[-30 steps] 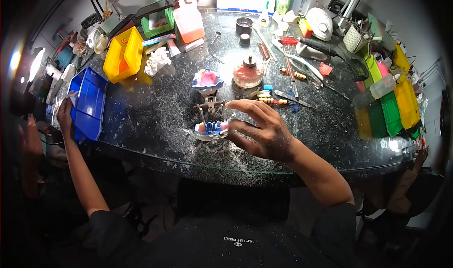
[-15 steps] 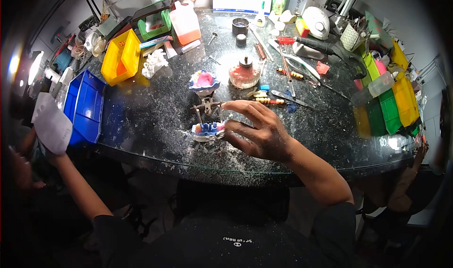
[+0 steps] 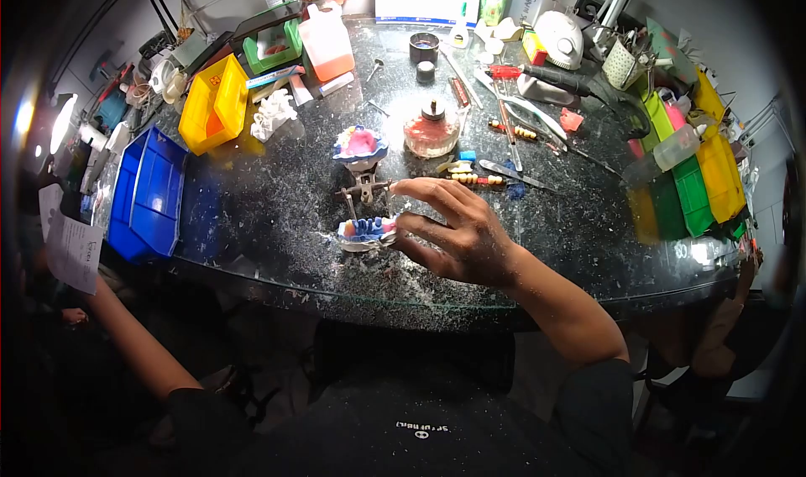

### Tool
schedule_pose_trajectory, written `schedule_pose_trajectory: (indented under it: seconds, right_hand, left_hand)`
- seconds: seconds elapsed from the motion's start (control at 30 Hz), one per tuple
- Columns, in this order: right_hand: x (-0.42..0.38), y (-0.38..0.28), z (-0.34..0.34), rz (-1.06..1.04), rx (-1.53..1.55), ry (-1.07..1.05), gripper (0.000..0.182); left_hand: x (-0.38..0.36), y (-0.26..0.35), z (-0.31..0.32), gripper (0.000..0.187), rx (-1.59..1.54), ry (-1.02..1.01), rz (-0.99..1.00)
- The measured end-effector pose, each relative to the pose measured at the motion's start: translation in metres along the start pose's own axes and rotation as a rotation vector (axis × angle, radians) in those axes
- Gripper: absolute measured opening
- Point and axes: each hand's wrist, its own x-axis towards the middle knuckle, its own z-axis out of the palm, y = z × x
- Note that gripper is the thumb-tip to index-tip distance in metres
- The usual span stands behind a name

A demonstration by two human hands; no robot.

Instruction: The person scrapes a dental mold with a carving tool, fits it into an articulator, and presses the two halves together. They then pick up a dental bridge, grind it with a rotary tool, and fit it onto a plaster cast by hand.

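A dental articulator (image 3: 364, 190) lies opened out on the dark bench. Its far plaster cast (image 3: 359, 144) carries pink and blue wax, and its near cast (image 3: 366, 230) has blue wax and teeth. My right hand (image 3: 462, 233) grips it from the right, the index finger by the metal hinge and the other fingertips at the near cast's edge. Off to the far left, my left hand (image 3: 94, 282) holds a white paper slip (image 3: 74, 254) with print on it. Most of that hand is hidden behind the paper.
Behind the articulator stands a glass spirit burner (image 3: 431, 133). Tooth strips (image 3: 476, 179) and a knife (image 3: 520, 176) lie to the right. A blue bin (image 3: 147, 196) and a yellow bin (image 3: 214, 107) stand left. White dust covers the bench (image 3: 277, 225). Other people are at both sides.
My left hand has moved the paper slip down and turned it, so its printed side shows. My right hand stays on the articulator. The view has shifted slightly.
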Motion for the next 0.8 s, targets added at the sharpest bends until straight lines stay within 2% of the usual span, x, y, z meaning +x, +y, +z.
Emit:
schedule_pose_trajectory:
  seconds: [0.73, 0.8]
  right_hand:
    - [0.000, 0.001, 0.000, 0.005, 0.014, -0.011, 0.017]
    - [0.000, 0.001, 0.000, 0.004, 0.018, -0.008, 0.017]
  left_hand:
    - [-0.004, -0.057, -0.022, 0.026, 0.309, 0.062, 0.001]
    - [-0.010, -0.067, -0.020, 0.029, 0.567, 0.062, 0.093]
